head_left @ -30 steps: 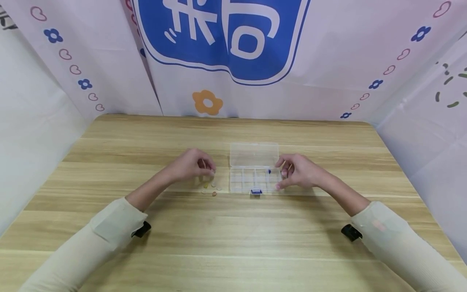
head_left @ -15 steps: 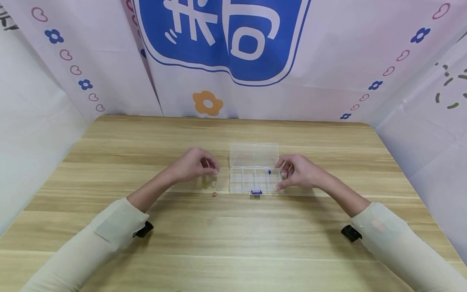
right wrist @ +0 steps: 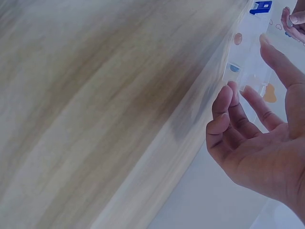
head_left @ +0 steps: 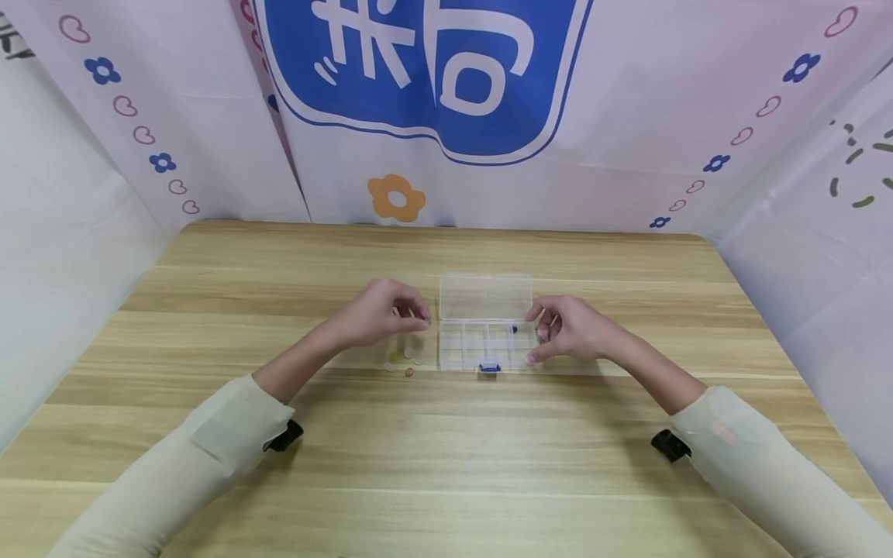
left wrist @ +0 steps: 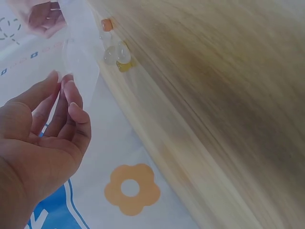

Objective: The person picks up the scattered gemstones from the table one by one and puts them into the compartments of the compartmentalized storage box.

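Note:
A clear plastic compartment box [head_left: 477, 342] lies with its lid [head_left: 486, 296] raised at the back and a blue latch [head_left: 490, 368] in front. One dark blue stone [head_left: 515, 329] sits in a back compartment toward the right. My right hand [head_left: 574, 329] holds the box's right end between thumb and fingers. Just left of the box, my left hand [head_left: 387, 314] is raised, thumb and index fingertips pinched; whatever small stone they hold is hidden by the fingers. On the table below lie an orange-brown stone [left wrist: 106, 25], a yellow stone [left wrist: 124, 66] and clear stones [left wrist: 123, 52].
The wooden table [head_left: 446, 449] carries the box and stones near its middle. A white printed cloth [head_left: 593, 178] stands along the back, with more white cloth at both sides. Black wrist cameras [head_left: 671, 446] hang under the sleeves.
My left hand has moved right and slightly up, away from the loose stones toward the box's left edge, fingertips still pinched. The right hand and box have stayed put.

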The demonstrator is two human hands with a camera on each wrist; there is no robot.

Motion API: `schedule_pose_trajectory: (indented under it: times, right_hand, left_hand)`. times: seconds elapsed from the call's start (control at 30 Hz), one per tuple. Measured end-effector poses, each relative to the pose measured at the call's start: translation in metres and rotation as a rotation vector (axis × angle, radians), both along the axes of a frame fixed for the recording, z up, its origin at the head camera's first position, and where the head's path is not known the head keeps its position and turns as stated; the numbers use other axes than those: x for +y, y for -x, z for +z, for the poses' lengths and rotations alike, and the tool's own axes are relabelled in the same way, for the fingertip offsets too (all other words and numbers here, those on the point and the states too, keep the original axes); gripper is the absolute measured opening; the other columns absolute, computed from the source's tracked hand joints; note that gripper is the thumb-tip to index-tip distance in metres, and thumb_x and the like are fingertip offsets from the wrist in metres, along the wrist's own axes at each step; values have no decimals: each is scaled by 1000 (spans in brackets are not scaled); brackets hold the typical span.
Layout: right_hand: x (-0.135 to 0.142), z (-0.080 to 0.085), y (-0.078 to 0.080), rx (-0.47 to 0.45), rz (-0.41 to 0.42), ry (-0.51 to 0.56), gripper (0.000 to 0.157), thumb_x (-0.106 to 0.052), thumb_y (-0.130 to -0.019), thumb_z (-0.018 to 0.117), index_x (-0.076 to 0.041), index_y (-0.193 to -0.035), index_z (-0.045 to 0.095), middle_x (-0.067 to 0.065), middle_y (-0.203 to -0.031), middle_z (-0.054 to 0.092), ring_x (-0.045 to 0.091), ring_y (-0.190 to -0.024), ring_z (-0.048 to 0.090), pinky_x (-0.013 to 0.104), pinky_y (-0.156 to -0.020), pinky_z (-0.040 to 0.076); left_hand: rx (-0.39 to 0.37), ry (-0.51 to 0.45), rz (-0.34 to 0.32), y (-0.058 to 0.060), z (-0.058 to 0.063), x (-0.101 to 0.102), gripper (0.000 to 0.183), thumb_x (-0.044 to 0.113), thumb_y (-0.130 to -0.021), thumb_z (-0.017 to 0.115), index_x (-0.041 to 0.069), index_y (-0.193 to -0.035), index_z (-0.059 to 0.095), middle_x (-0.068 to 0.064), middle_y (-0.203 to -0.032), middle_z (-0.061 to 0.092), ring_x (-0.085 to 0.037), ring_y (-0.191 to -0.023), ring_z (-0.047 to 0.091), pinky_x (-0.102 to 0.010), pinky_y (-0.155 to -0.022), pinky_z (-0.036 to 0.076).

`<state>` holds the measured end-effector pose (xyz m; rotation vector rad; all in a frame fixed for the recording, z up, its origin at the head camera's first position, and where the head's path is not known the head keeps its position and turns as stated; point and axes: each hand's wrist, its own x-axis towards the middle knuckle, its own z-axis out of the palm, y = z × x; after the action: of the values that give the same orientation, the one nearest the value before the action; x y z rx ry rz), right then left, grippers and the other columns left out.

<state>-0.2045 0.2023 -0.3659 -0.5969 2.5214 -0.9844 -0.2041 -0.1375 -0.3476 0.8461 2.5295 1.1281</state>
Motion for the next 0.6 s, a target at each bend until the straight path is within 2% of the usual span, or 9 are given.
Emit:
schedule_pose_trajectory:
  times: [0.23,0.47,0.6]
  right_hand:
    - [0,1,0,0,-1,-10,55,-13,-74,95,5,-116,64,9,-88,63,20,-77,58,29,-71,52]
    - [0,1,0,-1,3,-9,55,-13,-75,94,5,-117,64,9,-88,63,20,-77,58,30,-71,52]
    - [0,2,0,-3,4,-7,55,-13,-75,94,6,-117,63,9,-88,62,20,-77,58,30,-71,52]
  left_hand:
    - [-10,-18,-9,1,1,6,4,0,-95,73,-2,-98,76,-7,-92,75,-19,-83,68,-32,-78,58]
    - [-34,-35,-6,1,3,14,12,2,-96,73,-4,-106,76,-11,-97,76,-33,-87,70,-31,-73,58]
    - [-33,-42,-20,2,3,21,10,2,-96,73,-4,-104,76,-9,-95,76,-34,-86,71,-31,-72,57]
